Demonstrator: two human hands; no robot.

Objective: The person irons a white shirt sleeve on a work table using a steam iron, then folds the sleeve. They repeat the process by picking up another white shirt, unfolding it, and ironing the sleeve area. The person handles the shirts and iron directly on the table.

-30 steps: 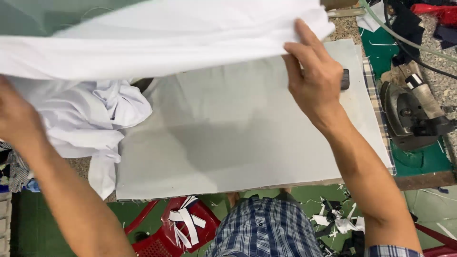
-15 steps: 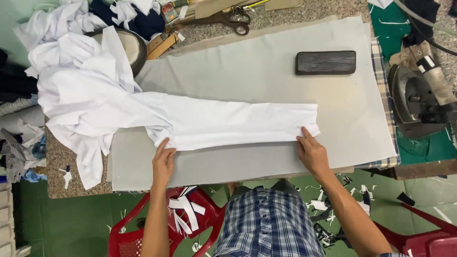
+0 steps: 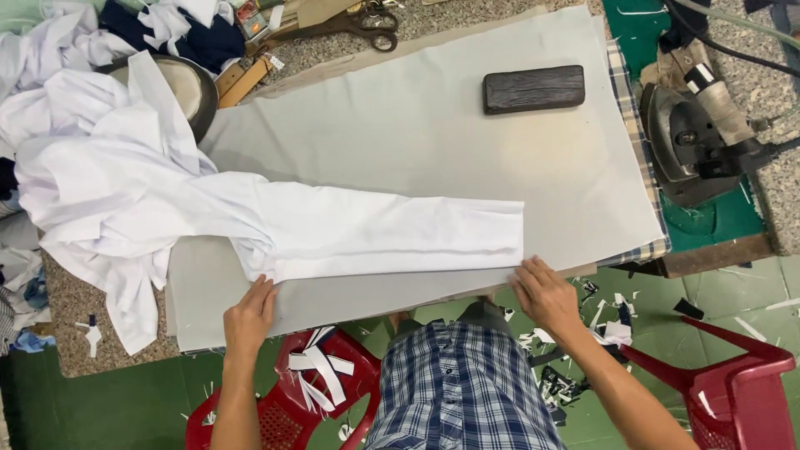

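White sleeve (image 3: 375, 233) is lying flat and smoothed along the grey pressing pad (image 3: 467, 142), left hand (image 3: 248, 317) and right hand (image 3: 546, 293) both open, fingertips pinning its near edge; iron (image 3: 696, 146) sitting unused, pressing seemingly not begun.

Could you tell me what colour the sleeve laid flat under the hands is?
The sleeve is plain white, seen in the head view.

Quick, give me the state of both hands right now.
Left hand: open, fingertips on the near edge of the white sleeve, gripping nothing.
Right hand: open, fingers at the sleeve's cuff corner.
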